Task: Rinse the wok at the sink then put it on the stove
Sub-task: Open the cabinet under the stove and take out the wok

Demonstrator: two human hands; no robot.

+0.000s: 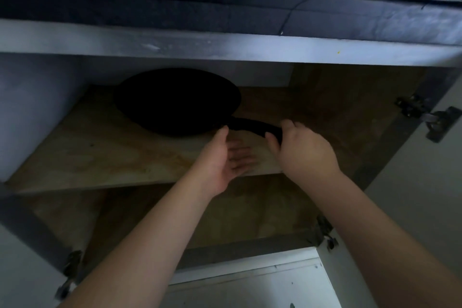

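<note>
Wok: the black wok [176,101] sits on the wooden shelf [100,155] inside an open cabinet under the desk [225,42]; its pan lies toward the back left and its long dark handle [255,126] runs out to the front right, toward both hands.
Right hand: the right hand [303,151] is at the outer end of the handle, fingers and thumb curled round it, so it grips the handle.
Left hand: the left hand [228,157] is just beside the handle's root, near the pan's front rim, palm turned to the right and fingers straight and relaxed; it holds nothing, and whether the fingertips touch the wok cannot be told.
Cabinet: the shelf carries only the wok in the part seen; a lower compartment [225,212] lies below it, dim. Metal hinges [425,115] show on the right edge of the frame.
Desk top: dark objects stand at the far right, too blurred to tell.
</note>
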